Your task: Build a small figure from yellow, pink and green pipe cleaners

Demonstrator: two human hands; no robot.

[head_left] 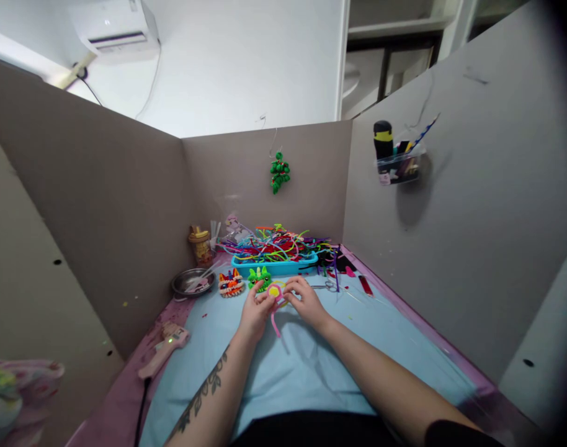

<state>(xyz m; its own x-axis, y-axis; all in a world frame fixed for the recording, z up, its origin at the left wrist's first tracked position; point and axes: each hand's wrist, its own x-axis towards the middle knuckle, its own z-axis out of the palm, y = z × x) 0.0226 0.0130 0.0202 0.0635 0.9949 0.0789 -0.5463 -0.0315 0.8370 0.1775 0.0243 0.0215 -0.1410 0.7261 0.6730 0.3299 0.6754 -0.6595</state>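
Between my hands is a pink and yellow pipe-cleaner piece [275,291], a yellow round middle ringed with pink, with a pink tail hanging down from it. My left hand [255,310] pinches its left and lower edge between thumb and fingers. On the other side, my right hand [306,302] is closed with the fingertips at the piece's right edge, where a thin yellow-green loop curves. Just behind my hands sit a green fuzzy animal head [259,278] and an orange and white one [231,283]. Small scissors [329,285] lie to the right of my right hand.
A blue tray [274,267] heaped with colourful pipe cleaners stands at the back. At left are a metal bowl [193,282], a jar [200,247] and a pink corded glue gun [165,352]. Grey partitions enclose the table; a tool box [399,167] hangs at right.
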